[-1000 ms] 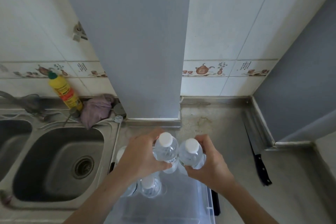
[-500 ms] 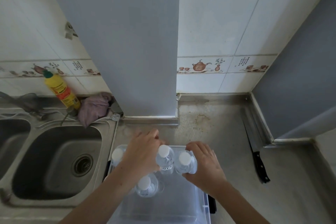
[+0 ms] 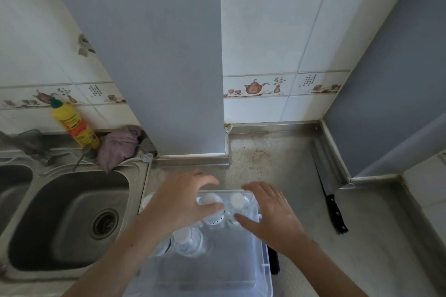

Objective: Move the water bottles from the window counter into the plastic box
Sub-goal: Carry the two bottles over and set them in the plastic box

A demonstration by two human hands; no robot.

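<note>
Two clear plastic water bottles with white caps (image 3: pixel 237 200) stand upright at the far end of the translucent plastic box (image 3: pixel 263 255), packed beside others so they brace each other. The left hand (image 3: pixel 183 202) and right hand (image 3: pixel 270 212) hover spread, fingers apart, gripping nothing, on the speckled worktop (image 3: pixel 296 176).

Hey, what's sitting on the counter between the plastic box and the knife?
Nothing: in the head view, the counter between the plastic box and the knife is bare, speckled and stained. A dark object hugs the box's right side; I can't identify it.
</note>
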